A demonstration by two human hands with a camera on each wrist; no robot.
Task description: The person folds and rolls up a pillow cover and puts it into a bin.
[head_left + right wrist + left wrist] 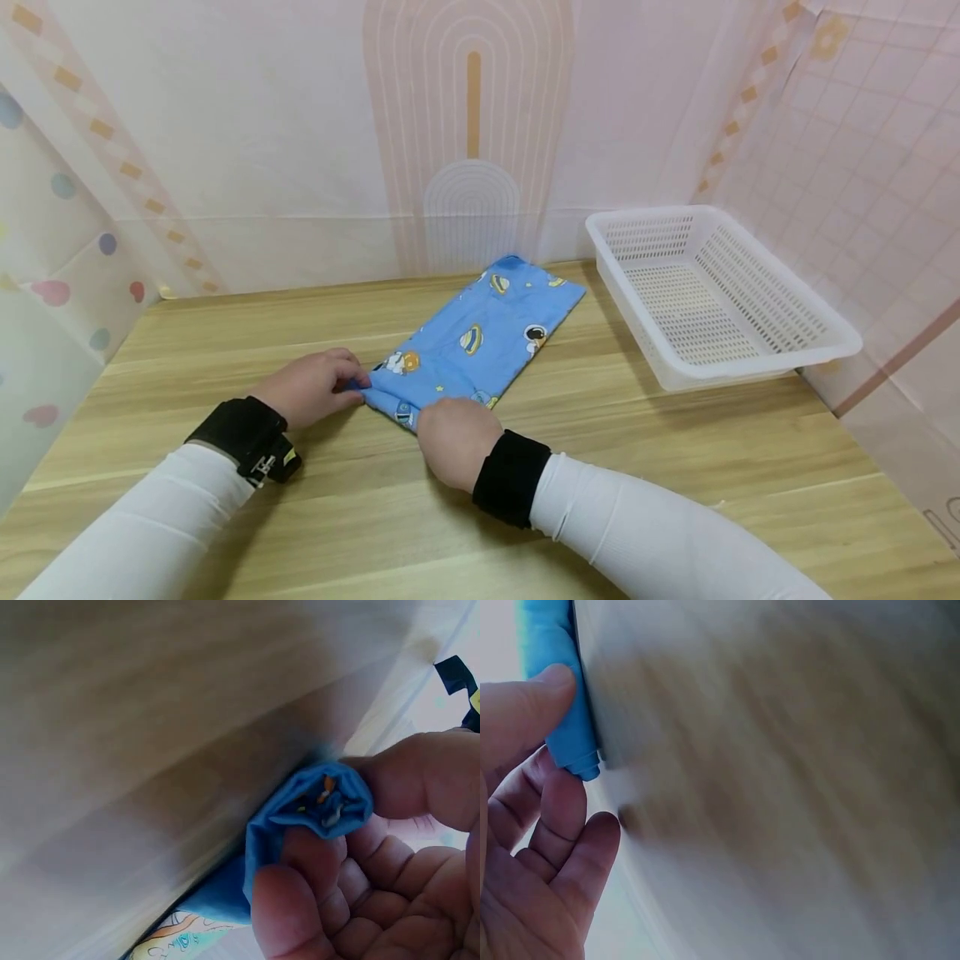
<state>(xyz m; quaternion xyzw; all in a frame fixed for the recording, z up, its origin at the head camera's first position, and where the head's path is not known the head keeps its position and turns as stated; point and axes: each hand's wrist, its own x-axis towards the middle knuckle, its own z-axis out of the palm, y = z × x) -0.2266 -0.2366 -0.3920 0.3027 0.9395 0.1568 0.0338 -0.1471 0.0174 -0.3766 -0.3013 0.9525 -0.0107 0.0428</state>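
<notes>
While both hands work at its near edge in the head view, one blue cloth lies on the one table, slanting away from the fingers, ahead and to their right. The left hand pinches its left corner and the right hand grips the near right part. One white basket stands beyond the right fingers, off to their right and apart from the cloth; two black bands circle the wrists, one each. From the left wrist, the thumb presses on the rolled edge, whose end pokes out between it and the loosely curled fingers. From the right wrist, thumb and fingers hold the other end, where the layers show as a spiral. The cloth looks light, soft and limp, hard to damage, though a slack roll might loosen; its two ends, pinched between thumb and fingers, seem the best places to take hold.
</notes>
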